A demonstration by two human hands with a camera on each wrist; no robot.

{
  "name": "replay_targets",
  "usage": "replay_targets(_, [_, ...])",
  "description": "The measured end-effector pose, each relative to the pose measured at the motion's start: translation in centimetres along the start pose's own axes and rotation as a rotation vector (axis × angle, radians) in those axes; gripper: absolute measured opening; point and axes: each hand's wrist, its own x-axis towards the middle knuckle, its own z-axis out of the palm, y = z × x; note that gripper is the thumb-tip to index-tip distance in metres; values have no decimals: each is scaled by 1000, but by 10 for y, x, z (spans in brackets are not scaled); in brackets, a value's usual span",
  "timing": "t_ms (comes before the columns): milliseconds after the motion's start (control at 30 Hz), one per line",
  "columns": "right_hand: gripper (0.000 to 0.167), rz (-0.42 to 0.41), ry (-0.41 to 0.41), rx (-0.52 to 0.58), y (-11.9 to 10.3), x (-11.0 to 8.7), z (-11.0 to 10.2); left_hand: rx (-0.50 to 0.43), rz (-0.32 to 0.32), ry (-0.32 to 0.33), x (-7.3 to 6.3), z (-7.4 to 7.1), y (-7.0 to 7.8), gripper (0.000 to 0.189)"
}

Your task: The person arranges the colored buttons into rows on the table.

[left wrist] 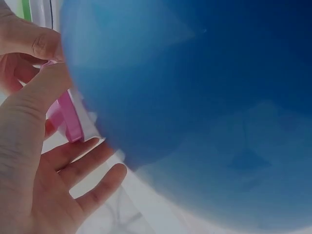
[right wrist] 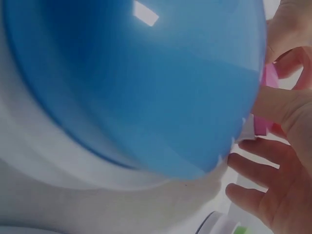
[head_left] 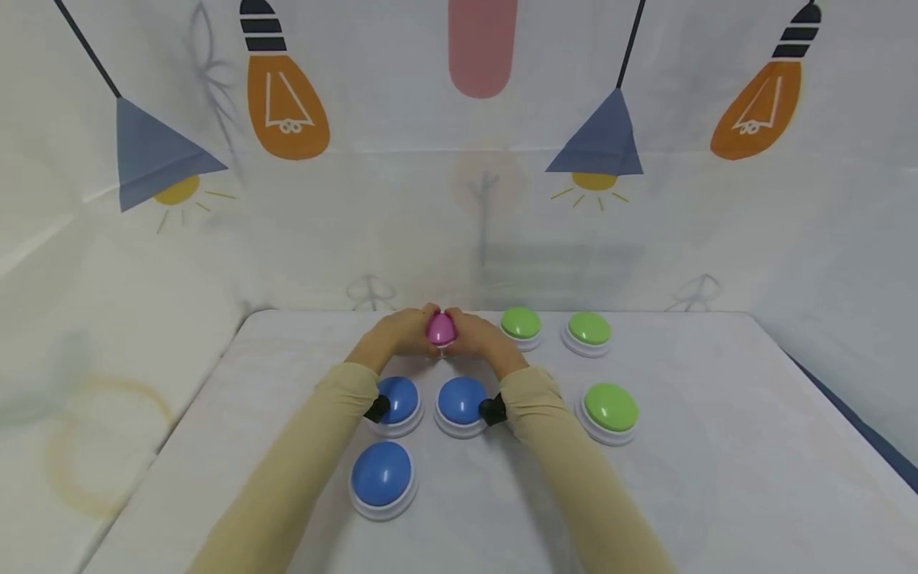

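At the far side of the table, both hands meet around a small pink dome-shaped object (head_left: 441, 329) with a white edge underneath. My left hand (head_left: 407, 331) grips its left side, and my right hand (head_left: 476, 335) grips its right side. In the left wrist view, the thumb lies over the pink piece (left wrist: 66, 117) while other fingers spread below its white rim. A large blue dome (left wrist: 195, 97) hides part of the hold there. Another blue dome (right wrist: 146, 87) fills much of the right wrist view, beside the right hand (right wrist: 292, 146).
Below the hands stand three blue dome buttons on white bases, including one nearest the front (head_left: 382, 472). Three green dome buttons, one being (head_left: 611, 406), stand to the right. A patterned cloth wall (head_left: 402, 215) rises behind the white table (head_left: 717, 446).
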Motion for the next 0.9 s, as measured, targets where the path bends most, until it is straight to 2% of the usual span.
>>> replay_targets(300, [73,4,24,-19,0,1,5,22,48,36,-6,-3,-1,77])
replay_targets(400, [75,9,14,-21,1,2,6,27,45,43,-7,-3,-1,76])
replay_targets(567, [76,15,12,-25,2,0,8,22,49,50,-7,-1,0,76])
replay_targets(900, [72,-16,61,-25,6,-8,7,2,106,79,-4,-2,-1,74])
